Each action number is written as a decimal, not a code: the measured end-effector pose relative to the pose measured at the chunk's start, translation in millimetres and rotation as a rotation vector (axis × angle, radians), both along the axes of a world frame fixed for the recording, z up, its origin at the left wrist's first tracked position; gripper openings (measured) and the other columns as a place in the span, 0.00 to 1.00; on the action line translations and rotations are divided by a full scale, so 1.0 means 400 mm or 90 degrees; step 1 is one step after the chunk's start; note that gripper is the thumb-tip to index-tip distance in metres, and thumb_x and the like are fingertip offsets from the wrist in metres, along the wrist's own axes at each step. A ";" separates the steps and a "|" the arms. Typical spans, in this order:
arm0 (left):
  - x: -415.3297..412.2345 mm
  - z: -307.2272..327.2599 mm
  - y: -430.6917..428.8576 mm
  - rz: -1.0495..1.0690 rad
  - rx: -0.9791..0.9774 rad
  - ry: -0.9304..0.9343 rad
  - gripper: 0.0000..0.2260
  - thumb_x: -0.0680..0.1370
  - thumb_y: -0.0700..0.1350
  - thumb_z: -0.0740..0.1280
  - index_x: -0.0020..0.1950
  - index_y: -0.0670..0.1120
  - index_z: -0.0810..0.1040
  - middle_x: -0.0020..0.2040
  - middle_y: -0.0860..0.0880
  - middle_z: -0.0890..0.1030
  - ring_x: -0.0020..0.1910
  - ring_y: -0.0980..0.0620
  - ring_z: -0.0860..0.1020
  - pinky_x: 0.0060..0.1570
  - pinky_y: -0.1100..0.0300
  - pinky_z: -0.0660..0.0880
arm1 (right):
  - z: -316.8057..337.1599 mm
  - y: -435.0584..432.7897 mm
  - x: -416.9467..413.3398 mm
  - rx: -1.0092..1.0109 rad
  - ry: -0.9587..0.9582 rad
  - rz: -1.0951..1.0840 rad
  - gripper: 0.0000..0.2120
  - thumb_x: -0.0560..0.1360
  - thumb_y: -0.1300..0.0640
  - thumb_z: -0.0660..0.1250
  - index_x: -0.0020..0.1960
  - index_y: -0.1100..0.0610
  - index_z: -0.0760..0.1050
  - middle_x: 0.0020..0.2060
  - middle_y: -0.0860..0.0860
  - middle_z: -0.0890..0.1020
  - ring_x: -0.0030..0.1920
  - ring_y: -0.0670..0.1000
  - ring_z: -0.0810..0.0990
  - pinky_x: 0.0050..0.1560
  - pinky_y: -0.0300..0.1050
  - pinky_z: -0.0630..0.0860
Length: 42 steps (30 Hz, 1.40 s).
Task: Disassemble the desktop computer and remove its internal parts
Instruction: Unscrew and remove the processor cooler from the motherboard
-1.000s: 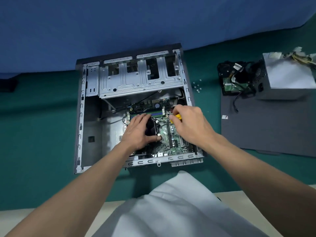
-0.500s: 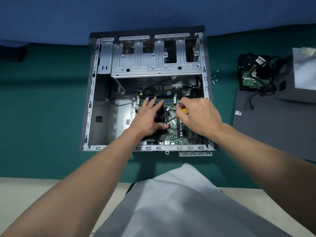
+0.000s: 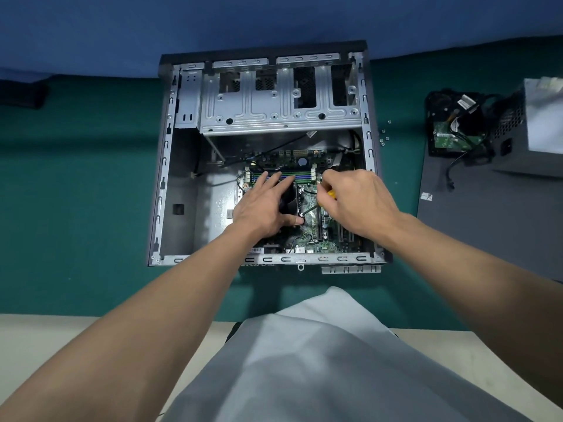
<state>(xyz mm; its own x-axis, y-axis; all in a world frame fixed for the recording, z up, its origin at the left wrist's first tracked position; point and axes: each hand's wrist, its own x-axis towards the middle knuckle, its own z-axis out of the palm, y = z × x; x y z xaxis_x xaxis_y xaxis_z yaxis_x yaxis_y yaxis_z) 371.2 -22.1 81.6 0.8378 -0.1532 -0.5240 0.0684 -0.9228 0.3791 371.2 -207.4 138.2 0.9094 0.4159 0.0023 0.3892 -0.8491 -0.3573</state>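
Computer case is seen lying open on its side on a green mat, and it now sits larger and more central than in the two earlier views, because the head has been brought closer and more squarely over it. The hands themselves have barely shifted. The left hand is laid flat over the black cooler fan on the green circuit board, fingers spread and thumb pressed at the fan's near corner, so it is steadying rather than gripping. The right hand is closed around a yellow-handled screwdriver, whose shaft is slanted down to a screw at that same corner of the fan.

From this it is judged that the fan's mounting screws are being undone and that the fan has not yet been freed. The board and its memory sticks remain fitted.

To the right, on a dark grey panel, a hard drive with loose cables and a grey power supply box have been set aside. A few small screws are scattered on the mat beside the case. A blue backdrop is hung behind, and a pale table edge is seen at the near side.
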 end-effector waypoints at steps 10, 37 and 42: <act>0.003 -0.004 0.003 -0.019 0.017 -0.021 0.43 0.70 0.61 0.72 0.79 0.57 0.54 0.80 0.52 0.54 0.79 0.51 0.47 0.76 0.48 0.48 | 0.116 0.123 0.079 -0.273 0.360 0.084 0.10 0.77 0.58 0.58 0.38 0.60 0.69 0.50 0.57 0.79 0.35 0.52 0.74 0.32 0.41 0.68; 0.001 -0.001 0.003 -0.016 0.010 -0.010 0.44 0.69 0.63 0.72 0.79 0.59 0.51 0.80 0.53 0.53 0.79 0.51 0.46 0.76 0.47 0.46 | 0.105 0.146 0.118 -0.152 0.753 -0.355 0.10 0.81 0.62 0.53 0.50 0.64 0.72 0.35 0.54 0.75 0.22 0.45 0.59 0.22 0.39 0.61; 0.003 0.004 0.000 -0.024 0.015 -0.005 0.44 0.70 0.63 0.72 0.79 0.59 0.51 0.80 0.53 0.53 0.79 0.51 0.46 0.76 0.48 0.46 | 0.129 0.183 0.093 -0.451 0.432 0.046 0.09 0.80 0.59 0.56 0.43 0.60 0.70 0.35 0.53 0.73 0.30 0.49 0.71 0.27 0.38 0.74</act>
